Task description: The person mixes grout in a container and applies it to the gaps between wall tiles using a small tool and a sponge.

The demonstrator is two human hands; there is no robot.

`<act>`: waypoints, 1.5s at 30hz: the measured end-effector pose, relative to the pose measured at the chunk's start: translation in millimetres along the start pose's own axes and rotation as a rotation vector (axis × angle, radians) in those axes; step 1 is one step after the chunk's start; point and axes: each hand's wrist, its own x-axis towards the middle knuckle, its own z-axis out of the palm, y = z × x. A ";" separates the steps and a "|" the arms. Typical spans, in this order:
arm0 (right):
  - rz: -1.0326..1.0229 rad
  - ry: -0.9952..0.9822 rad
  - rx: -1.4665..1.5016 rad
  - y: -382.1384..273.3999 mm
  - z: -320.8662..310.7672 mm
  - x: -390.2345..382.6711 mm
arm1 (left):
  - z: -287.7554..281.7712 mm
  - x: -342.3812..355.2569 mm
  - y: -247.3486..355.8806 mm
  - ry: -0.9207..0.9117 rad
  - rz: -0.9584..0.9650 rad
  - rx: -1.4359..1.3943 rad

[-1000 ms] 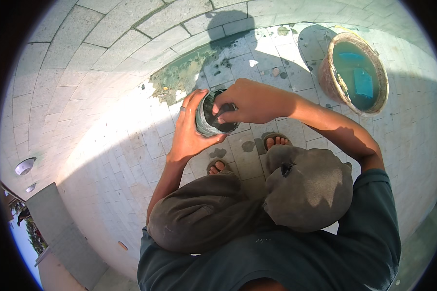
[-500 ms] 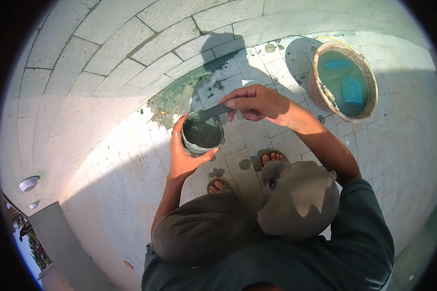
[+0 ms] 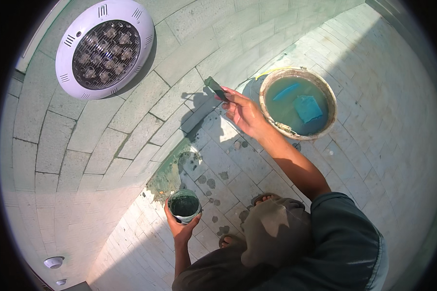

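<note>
My left hand [image 3: 180,230] is wrapped round a small cup [image 3: 189,218] with smeared sides. Dark green-grey paste [image 3: 182,206] lies inside it. Up and to the right, apart from the cup, my right hand [image 3: 246,115] grips a narrow dark flat spatula [image 3: 219,92] by its lower end. A dab of the paste sits on the spatula's far tip, close in front of the tiled wall [image 3: 177,104]. Dark joint lines show between the wall tiles, and a wet green smear [image 3: 166,175] runs along the foot of the wall.
A bucket [image 3: 333,104] of cloudy water stands right of my right hand, with blue pieces in it. A round white-rimmed lamp [image 3: 147,48] is fixed to the wall at upper left. Dark wet spots mark the tiled floor [image 3: 238,165] before my sandalled feet.
The spatula has come out of the cup and risen toward the wall in my right hand. The left hand still holds the cup, now lower in view. The view has shifted, bringing the lamp in.
</note>
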 end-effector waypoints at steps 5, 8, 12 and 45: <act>-0.248 0.268 0.016 -32.5 -11.0 46.0 | -1.6 -2.2 -8.9 -0.003 -0.032 -0.038; -0.403 0.359 -0.015 -53.2 -23.3 75.6 | -3.0 -2.0 -11.1 -0.009 -0.044 -0.023; -0.575 0.521 -0.143 -72.6 -37.8 107.3 | 0.3 -1.8 -6.9 -0.003 -0.063 -0.031; -1.036 0.875 -1.224 -111.5 -75.6 172.5 | 2.3 1.4 -10.4 0.007 -0.079 -0.075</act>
